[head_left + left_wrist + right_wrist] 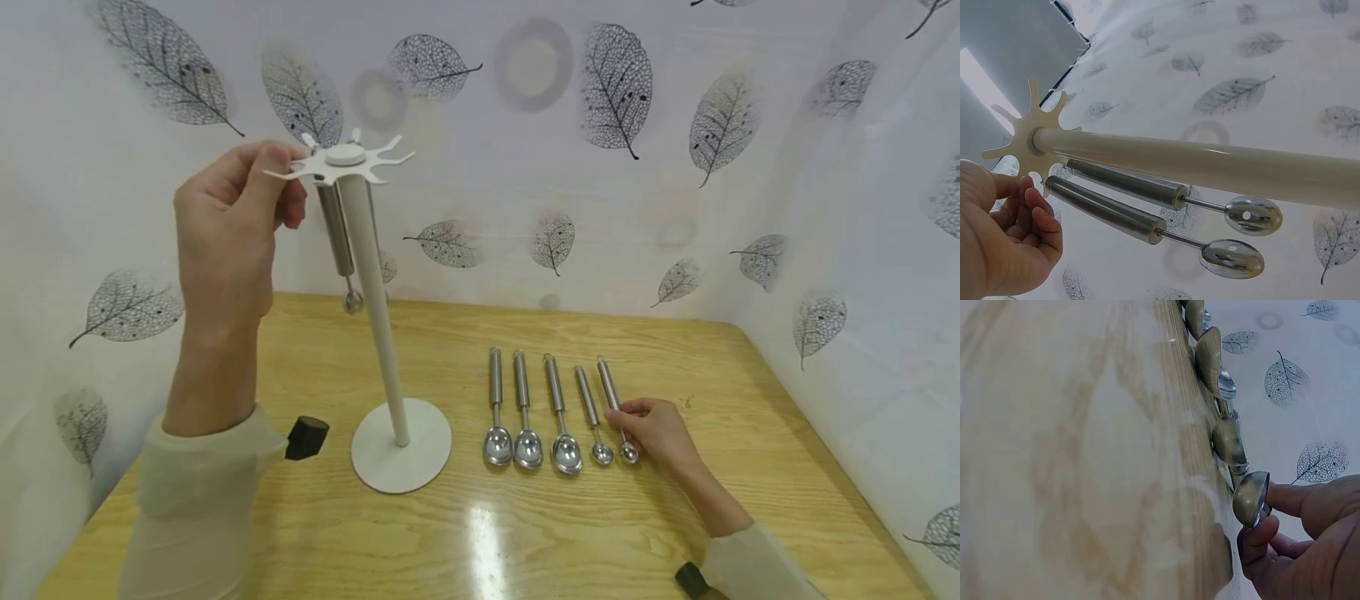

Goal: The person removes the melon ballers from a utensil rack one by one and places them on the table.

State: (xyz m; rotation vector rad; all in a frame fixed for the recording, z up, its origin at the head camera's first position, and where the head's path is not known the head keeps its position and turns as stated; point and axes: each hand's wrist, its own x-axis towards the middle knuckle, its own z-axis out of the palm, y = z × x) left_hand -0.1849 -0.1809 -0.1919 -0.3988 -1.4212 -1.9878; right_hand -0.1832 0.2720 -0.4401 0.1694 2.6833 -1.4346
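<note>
Up at the top of the white stand (pixel 372 300), my left hand (pixel 228 225) pinches one arm of the star-shaped hanger plate (pixel 341 161), thumb and forefinger curled onto its edge. The stand's pole (pixel 1210 164) rises from its round base (pixel 401 457) on the wooden table (pixel 750 467) and leans slightly away from me toward the top. From the head view one scoop (pixel 339 242) hangs from the plate just beside the pole, handle up and small bowl down; the left wrist view shows two hanging scoops (pixel 1147 206) side by side, their long axes running along the pole, bowls pointing away from the plate. Down on the table my right hand (pixel 660 433) rests at the right end of a row of five spoons (pixel 555 412). They lie parallel, just beside one another, handles pointing away from me toward the leaf-patterned wall (pixel 600 125) and bowls toward me. My right fingers are curled around the rightmost spoon (pixel 617 408), the smallest one, holding it near its bowl; the right wrist view shows my forefinger (pixel 1288 495) and thumb closing on it from either side while it lies on the table. The other four spoons lie untouched between that hand and the stand's base.
</note>
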